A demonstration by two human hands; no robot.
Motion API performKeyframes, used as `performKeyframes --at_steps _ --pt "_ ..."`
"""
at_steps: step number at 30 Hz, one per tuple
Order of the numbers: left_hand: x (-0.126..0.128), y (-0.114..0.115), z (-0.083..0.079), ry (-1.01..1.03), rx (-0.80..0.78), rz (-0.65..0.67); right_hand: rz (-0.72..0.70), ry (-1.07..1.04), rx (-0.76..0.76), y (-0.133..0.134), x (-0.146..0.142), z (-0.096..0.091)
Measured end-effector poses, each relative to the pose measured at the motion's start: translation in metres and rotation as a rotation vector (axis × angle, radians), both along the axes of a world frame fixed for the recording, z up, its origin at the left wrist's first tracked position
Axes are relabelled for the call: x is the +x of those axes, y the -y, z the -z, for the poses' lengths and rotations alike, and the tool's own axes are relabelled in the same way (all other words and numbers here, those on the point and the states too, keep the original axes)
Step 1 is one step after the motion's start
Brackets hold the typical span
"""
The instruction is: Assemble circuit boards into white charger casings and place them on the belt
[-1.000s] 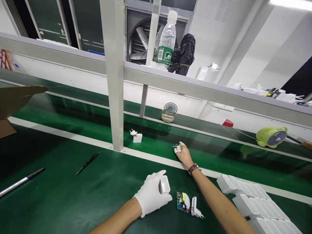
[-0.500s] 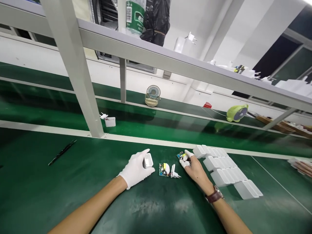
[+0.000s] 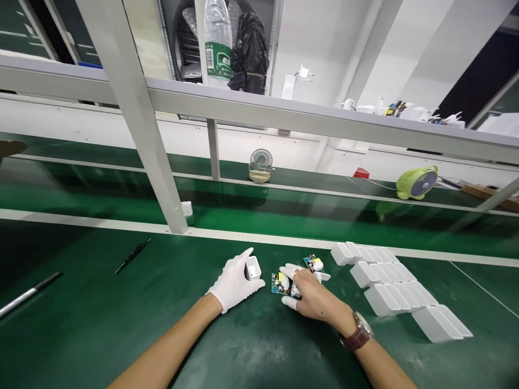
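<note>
My left hand [image 3: 235, 281], in a white glove, is closed around a small white plastic case [image 3: 253, 268], its hollow end facing up. My right hand [image 3: 310, 292], with white finger cots, reaches over a circuit board [image 3: 279, 283] that has a yellow and a white part. Its thumb and fingers are apart on either side of the board; whether they touch it is unclear, and the hand covers most of the attached plug. Just beyond, a second circuit board [image 3: 313, 263] lies on the green table, a white plug piece [image 3: 323, 276] partly hidden beside it.
Rows of white cases [image 3: 399, 292] stand to the right. At left lie black tweezers [image 3: 133, 256] and a silver-and-black tool [image 3: 30, 294]. A metal post [image 3: 150, 135] and shelf [image 3: 284, 111] rise ahead; beyond sit a small fan [image 3: 260, 165] and a green fan [image 3: 417, 182].
My right hand has let go of the farther circuit board and moved left and nearer, over the other board. My left hand still holds the case. The camera view has shifted.
</note>
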State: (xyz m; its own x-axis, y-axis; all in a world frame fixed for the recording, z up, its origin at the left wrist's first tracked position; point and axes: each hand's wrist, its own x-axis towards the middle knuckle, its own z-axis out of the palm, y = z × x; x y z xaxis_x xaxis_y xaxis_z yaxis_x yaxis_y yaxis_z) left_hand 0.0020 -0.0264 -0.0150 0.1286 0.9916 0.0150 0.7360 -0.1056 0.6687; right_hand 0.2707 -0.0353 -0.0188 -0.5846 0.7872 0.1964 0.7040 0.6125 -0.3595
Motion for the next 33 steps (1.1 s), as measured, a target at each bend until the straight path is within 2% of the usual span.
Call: performKeyframes --at_steps 4,8,13,16,21,26,33 --pt "0.001 0.002 -0.003 0.034 -0.037 -0.047 0.02 -0.095 0.039 0.001 0.007 0.017" --pt "0.002 0.003 -0.005 0.061 0.005 -0.062 0.039 -0.247 0.112 0.007 0.003 0.015" --pt "0.003 0.004 -0.002 0.05 0.12 0.079 0.037 -0.512 -0.021 0.015 -0.002 -0.003" --pt "0.002 0.004 0.005 0.047 0.238 0.186 -0.008 -0.63 0.032 0.021 -0.003 -0.005" --pt "0.003 0.007 0.009 0.002 0.322 0.328 -0.048 -0.571 0.101 0.03 -0.005 -0.001" --pt "0.008 0.011 0.006 -0.02 0.39 0.369 -0.092 -0.453 0.191 0.034 -0.007 -0.002" --pt "0.009 0.007 0.001 -0.049 0.461 0.471 -0.114 -0.385 0.241 0.034 -0.009 -0.006"
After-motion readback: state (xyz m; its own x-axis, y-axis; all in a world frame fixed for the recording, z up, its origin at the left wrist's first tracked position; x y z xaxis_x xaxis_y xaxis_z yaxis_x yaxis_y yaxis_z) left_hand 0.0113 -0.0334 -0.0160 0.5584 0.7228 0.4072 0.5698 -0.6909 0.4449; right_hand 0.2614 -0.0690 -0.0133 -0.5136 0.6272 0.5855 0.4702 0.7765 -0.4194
